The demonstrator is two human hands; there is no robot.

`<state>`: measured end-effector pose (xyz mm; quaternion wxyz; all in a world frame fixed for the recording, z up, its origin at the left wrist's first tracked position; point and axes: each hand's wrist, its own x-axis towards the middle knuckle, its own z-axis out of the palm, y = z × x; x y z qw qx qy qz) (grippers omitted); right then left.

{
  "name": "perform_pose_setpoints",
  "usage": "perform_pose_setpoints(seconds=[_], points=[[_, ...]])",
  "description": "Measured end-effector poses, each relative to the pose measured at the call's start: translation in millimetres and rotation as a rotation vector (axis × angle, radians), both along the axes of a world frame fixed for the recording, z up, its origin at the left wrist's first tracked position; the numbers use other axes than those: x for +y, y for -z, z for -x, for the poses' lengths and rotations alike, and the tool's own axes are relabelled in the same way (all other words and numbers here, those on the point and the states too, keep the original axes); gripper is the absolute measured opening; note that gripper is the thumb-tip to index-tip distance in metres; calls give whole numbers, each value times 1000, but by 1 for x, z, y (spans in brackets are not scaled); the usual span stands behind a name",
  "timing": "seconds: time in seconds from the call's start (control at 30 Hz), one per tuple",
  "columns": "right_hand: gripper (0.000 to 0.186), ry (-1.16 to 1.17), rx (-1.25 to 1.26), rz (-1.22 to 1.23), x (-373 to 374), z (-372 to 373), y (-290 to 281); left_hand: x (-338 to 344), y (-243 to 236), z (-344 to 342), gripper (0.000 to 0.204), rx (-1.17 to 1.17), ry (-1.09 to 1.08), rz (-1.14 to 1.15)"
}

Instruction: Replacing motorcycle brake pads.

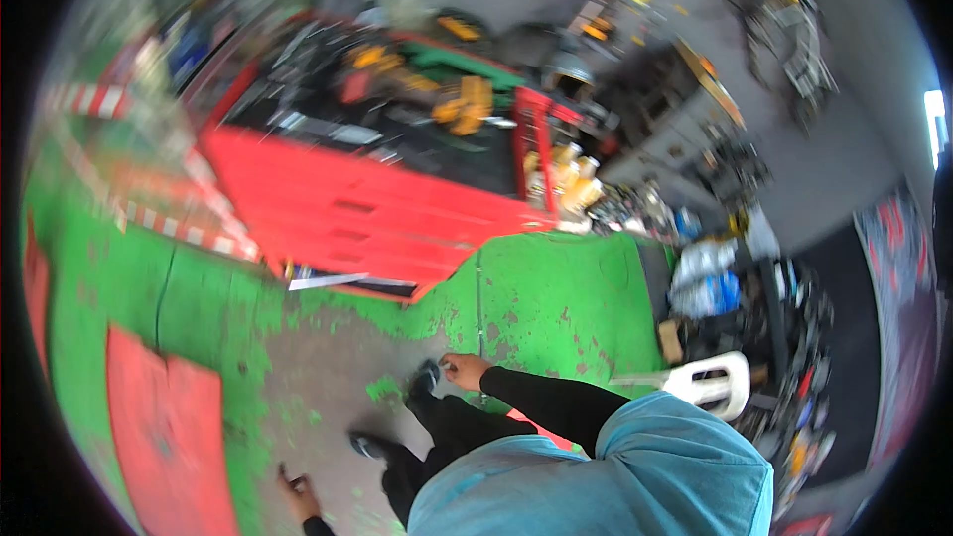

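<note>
— Green floor, paint worn to grey mid-room. What's on it?
— Red drawer cabinet, ahead of both hands, well apart from them. Yellow power tools on its black top, blurred.
— Grip?
— Left hand loosely open, low at left. Right hand half-curled; can't tell if it holds anything.

Right arm, black-sleeved, stretched out from shoulder! Right hand bare beyond cuff, wrist nearly straight, fingers loosely bent! And over on other side, left hand hung well apart, thumb and finger parted, mere scrap of left sleeve in view! Legs below, feet apart!
</note>
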<state>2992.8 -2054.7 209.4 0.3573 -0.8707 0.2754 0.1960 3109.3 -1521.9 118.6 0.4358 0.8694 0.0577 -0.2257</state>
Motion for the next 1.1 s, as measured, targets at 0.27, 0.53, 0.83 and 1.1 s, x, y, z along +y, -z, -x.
perform_pose_setpoints(seconds=[0.27, 0.53, 0.83, 1.1], points=[[39, -372, 296, -78, 81, -55, 23, 212, 61, 370, 52, 298, -1141, -67], [28, -766, 410, 51, 129, -88, 62, -56, 110, 614, 52, 814, -1432, 195], [30, -774, 631, 364, 98, -153, 111, -233, 105, 598, 50, 1024, -1501, 438], [33, -699, 694, 283, 88, -176, 166, -236, 107, 606, 41, 1018, -1605, 506]])
